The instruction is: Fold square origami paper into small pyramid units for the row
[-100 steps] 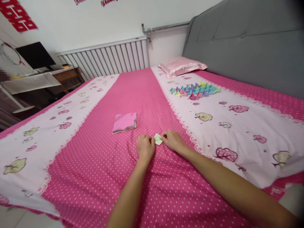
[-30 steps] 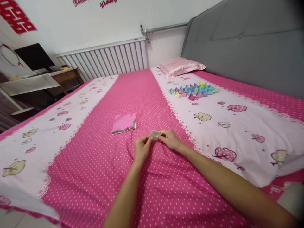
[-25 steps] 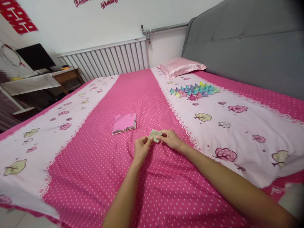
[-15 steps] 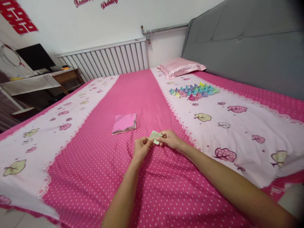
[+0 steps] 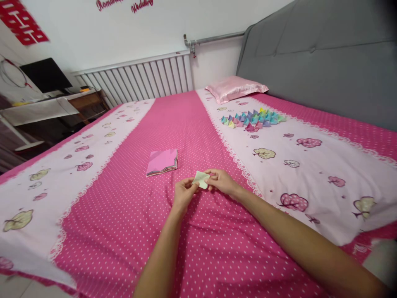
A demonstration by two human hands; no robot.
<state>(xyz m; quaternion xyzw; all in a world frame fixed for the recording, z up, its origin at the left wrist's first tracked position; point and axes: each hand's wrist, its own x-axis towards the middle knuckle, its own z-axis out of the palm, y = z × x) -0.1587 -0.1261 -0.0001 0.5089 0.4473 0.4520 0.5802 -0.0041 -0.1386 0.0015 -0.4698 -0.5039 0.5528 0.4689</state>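
A small pale green folded paper (image 5: 201,179) is held just above the bed between my two hands. My left hand (image 5: 185,193) pinches its left edge, thumb on top. On the other side, my right hand (image 5: 222,182) grips the right edge with thumb and fingers. The fingers behind the paper are partly hidden. Beyond my left hand lies a stack of square paper sheets (image 5: 162,160), pink on top, its near edges wavy. Farther off to the right, several small folded paper pieces (image 5: 253,118) in many colours stand grouped in rows.
The bed carries a pink dotted sheet (image 5: 173,124) with pale printed strips. A pink pillow (image 5: 235,88) rests at the back, by the grey headboard (image 5: 319,62). Behind the bed are a radiator (image 5: 136,78) and, at left, a desk with a monitor (image 5: 46,74).
The paper has turned slightly and moved a little to the left in my hands, its face lying flatter toward me. Both hands keep their hold; the stack and the coloured pieces stay put.
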